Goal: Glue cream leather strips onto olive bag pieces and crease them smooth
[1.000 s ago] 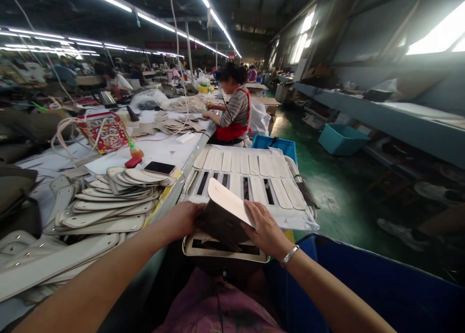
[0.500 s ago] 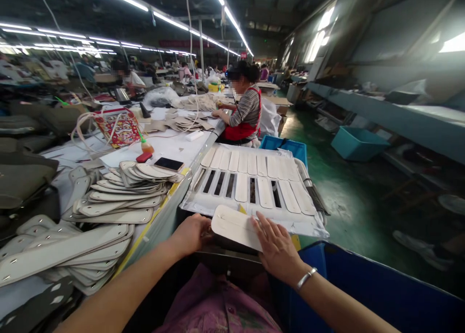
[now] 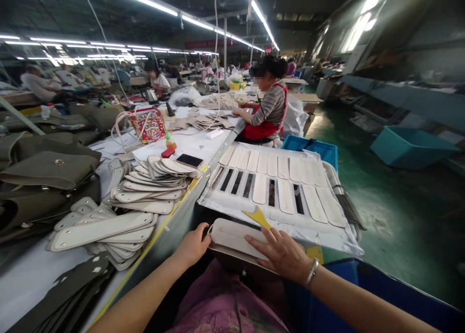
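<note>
A white strip-like panel [image 3: 232,237] with rounded corners and a line along its middle lies in front of my body, over a darker piece [image 3: 232,259]. At its left end is my left hand [image 3: 192,246], thumb and fingers closed; a thin pale loop shows there, and what they grip is partly hidden. My right hand [image 3: 285,253] rests on the panel's right part with fingers spread and stretched out. Just beyond, a padded white rack [image 3: 225,204] carries rows of similar white panels [image 3: 286,196]. A yellow flat piece [image 3: 257,217] juts out between rack and hand.
Stacks of white straps with metal studs [image 3: 105,229] cover the table's left side, beside olive bags [image 3: 47,168]. A phone [image 3: 189,160] and a glue bottle [image 3: 170,142] lie farther back. A co-worker [image 3: 269,100] sits ahead. A blue bin [image 3: 381,294] stands at my right.
The view has turned left. The panel has come down flatter onto the darker piece; my right hand has slid along its top. My left hand stays at its left end.
</note>
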### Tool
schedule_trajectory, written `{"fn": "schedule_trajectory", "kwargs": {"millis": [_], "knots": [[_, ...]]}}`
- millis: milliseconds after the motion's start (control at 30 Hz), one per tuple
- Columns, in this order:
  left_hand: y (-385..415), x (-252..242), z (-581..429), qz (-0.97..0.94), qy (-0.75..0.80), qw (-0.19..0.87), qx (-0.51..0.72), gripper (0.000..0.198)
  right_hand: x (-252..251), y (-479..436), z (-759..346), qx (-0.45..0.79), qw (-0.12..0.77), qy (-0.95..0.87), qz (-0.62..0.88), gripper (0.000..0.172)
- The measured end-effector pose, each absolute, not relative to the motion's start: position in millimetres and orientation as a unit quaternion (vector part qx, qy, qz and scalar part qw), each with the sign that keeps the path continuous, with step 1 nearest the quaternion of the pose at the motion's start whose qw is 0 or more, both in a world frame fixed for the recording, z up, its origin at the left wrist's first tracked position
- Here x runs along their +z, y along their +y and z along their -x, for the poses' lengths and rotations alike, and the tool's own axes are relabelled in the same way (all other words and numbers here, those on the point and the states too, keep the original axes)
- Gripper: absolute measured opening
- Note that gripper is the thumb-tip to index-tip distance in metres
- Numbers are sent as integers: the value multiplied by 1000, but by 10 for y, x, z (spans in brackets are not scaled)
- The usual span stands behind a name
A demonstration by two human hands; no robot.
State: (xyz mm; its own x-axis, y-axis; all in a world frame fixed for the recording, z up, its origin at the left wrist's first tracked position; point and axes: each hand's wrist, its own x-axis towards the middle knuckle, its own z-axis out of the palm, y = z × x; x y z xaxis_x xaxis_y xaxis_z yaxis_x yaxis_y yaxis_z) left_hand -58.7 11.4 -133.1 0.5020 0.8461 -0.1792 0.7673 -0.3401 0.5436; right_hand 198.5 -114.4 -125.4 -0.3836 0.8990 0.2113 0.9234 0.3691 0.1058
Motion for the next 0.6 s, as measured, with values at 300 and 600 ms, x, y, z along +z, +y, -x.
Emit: {"fn": "schedule_trajectory", "kwargs": {"millis": [300,600], "knots": [[182,-1146,583,-844,465,265,45,44,-1165,-1092,-1816,-48,-38,-840,539,76],[213,-1144,507,-882,439,164,-48,51,-1131,-1146,-1737,-14,-77,-814,575,77]]}}
